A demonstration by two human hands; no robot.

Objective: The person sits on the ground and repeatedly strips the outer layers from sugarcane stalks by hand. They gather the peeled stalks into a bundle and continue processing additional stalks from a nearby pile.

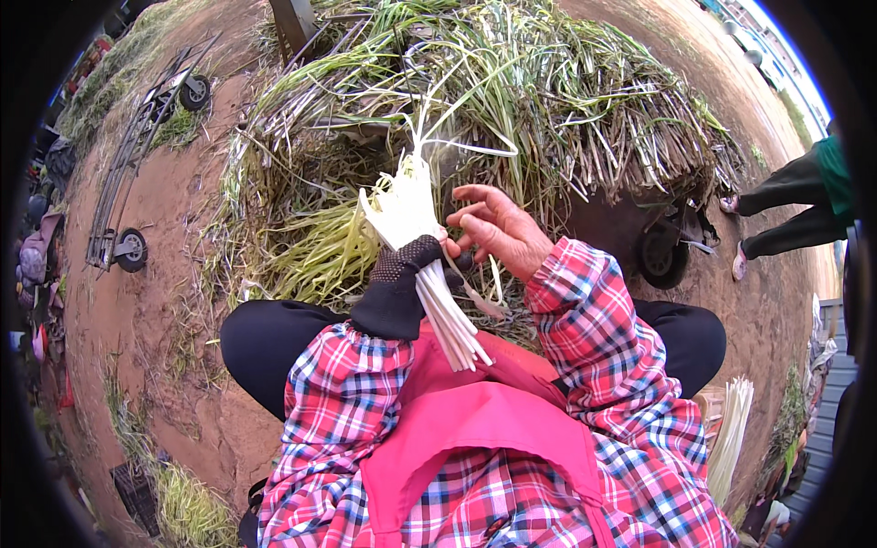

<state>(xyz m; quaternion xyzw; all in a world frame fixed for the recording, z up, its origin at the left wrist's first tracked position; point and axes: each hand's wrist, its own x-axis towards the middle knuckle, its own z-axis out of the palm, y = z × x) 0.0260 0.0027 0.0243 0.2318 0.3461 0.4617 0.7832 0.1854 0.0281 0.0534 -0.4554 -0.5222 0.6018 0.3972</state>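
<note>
My left hand, in a black mesh glove, is closed around a bundle of long pale stalks with yellowish-white, leafy tops pointing away from me. My right hand is bare, its fingers curled but apart just right of the bundle, the lower fingertips close against it. A thin pale strip dangles below that hand; whether the fingers touch it I cannot make out. My pink apron lies under the bundle.
A heap of green and straw-coloured stalks rests on a wheeled cart before me. A metal trolley frame lies left. A person's dark-trousered legs stand at right. More pale stalks lie by my right side, a black crate lower left.
</note>
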